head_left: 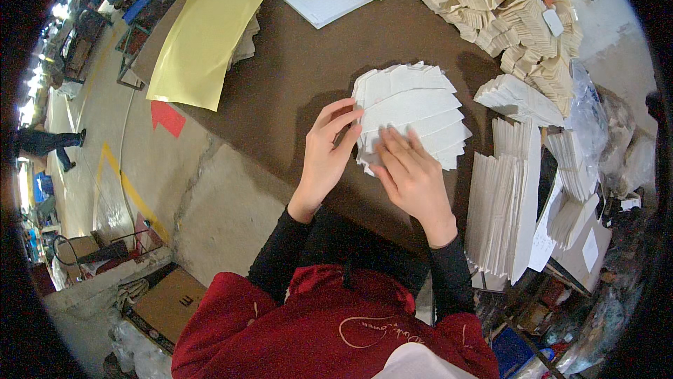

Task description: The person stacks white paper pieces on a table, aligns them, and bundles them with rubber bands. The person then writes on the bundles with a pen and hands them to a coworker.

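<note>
Lying on the table point(301, 64), the fanned papers point(415, 104) look light, thin and easily creased, best held by the edges; the left hand point(328, 151) curves at their left side, any pinch unclear, while the right hand point(413, 176) spreads loosely on top.

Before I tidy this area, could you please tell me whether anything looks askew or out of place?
The heap of cream paper pieces at the far right looks askew: they tilt in several directions, unlike the more orderly white stack nearby.
</note>
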